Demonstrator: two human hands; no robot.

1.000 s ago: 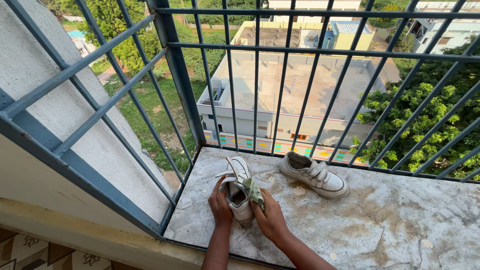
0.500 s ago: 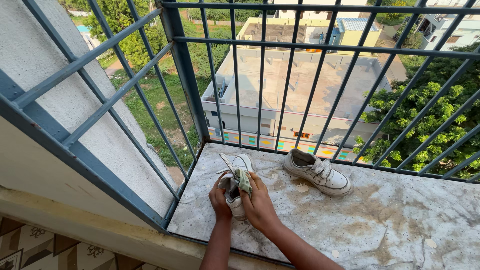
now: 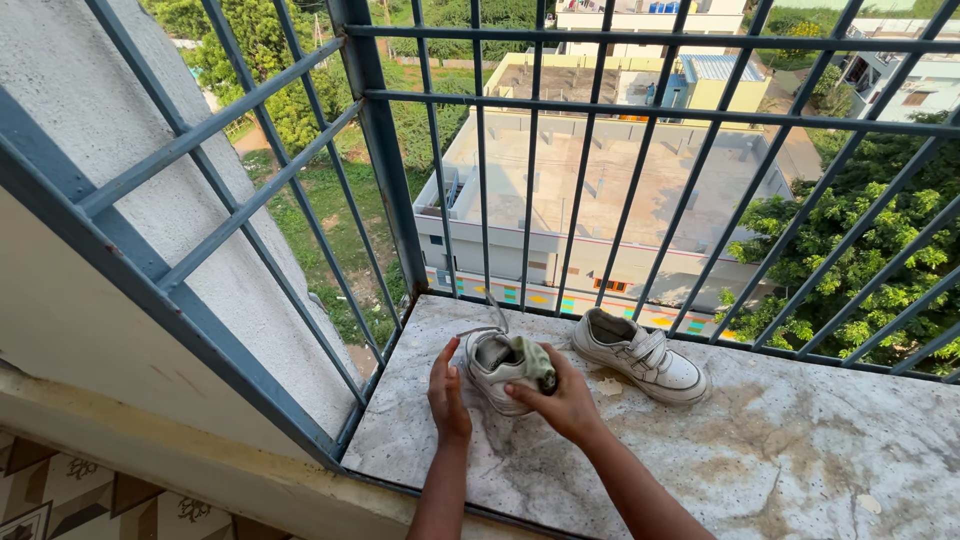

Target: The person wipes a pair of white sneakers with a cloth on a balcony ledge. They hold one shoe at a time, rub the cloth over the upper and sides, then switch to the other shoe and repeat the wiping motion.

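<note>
White sneaker [image 3: 497, 372] on the stone ledge [image 3: 760, 450], between both hands: left hand [image 3: 447, 392] braces its side, fingers extended; right hand [image 3: 566, 398] grasps a green cloth [image 3: 535, 360] against its heel.

There is just one camera, worn on the person's head. It looks down and forward, close above the left hand [image 3: 447, 395] and the right hand [image 3: 565, 400]. Just under the hands is the stone ledge [image 3: 780, 450]. Past the hands stand the blue bars [image 3: 480, 160], with rooftops and trees far below.
</note>
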